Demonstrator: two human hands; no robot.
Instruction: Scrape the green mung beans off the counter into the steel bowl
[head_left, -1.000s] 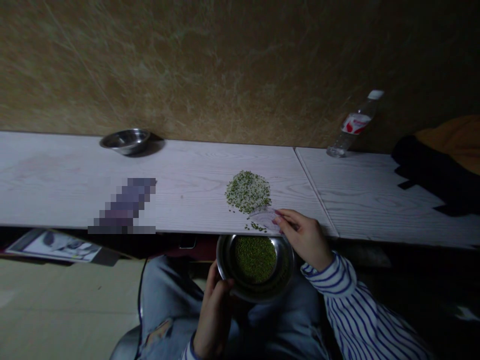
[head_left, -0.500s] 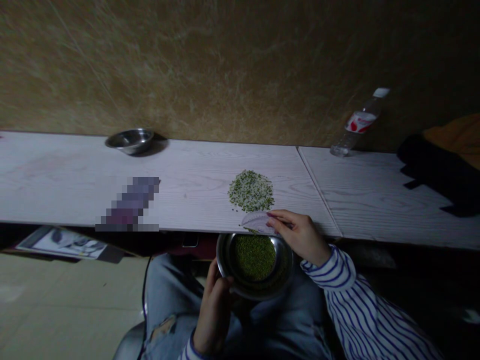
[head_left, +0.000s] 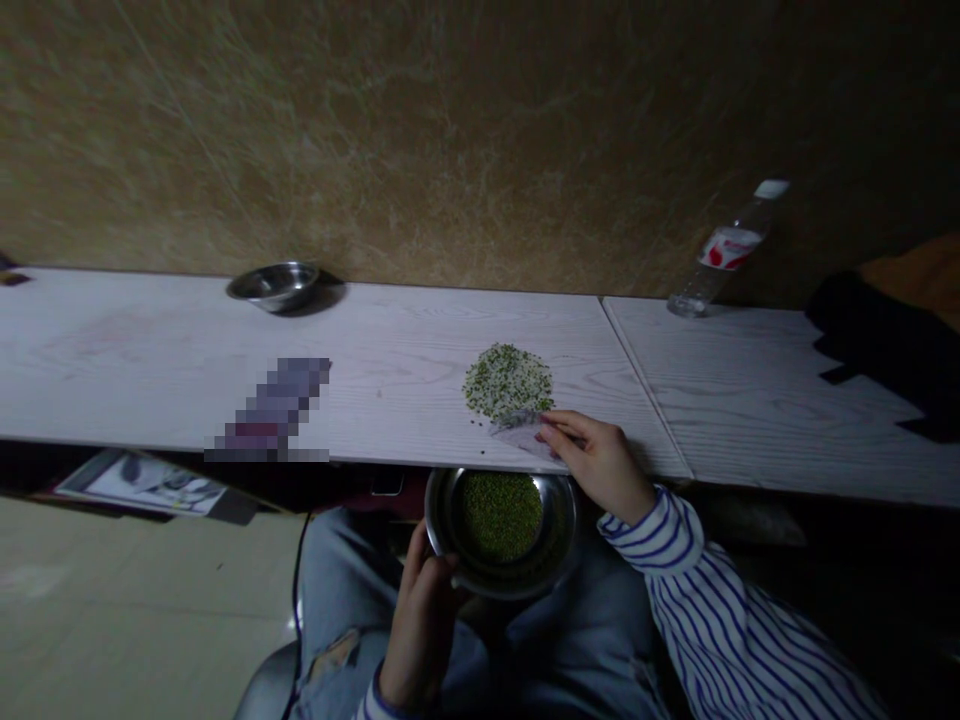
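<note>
My left hand (head_left: 426,610) grips the near left rim of a steel bowl (head_left: 561,560), held over my lap just below the table edge. Green beans that look like mung beans (head_left: 501,515) cover the bowl's bottom. Pinched in my right hand (head_left: 600,460) is a clear plastic protractor (head_left: 519,432), low over the table and at the near edge of a pile (head_left: 510,382). Green beans and white grains like rice are mixed in that pile. A few loose beans lie between it and the table edge.
An empty-looking steel bowl (head_left: 276,288) stands at the back left of the white table (head_left: 390,340). A blurred-out flat object (head_left: 274,405) lies in front of it. At the back right are a water bottle (head_left: 720,250) and dark cloth (head_left: 885,340).
The protractor has moved from the table edge above the bowl forward to the pile's near side. Beans that lay along its edge are no longer there. The bowl remains in my left hand.
</note>
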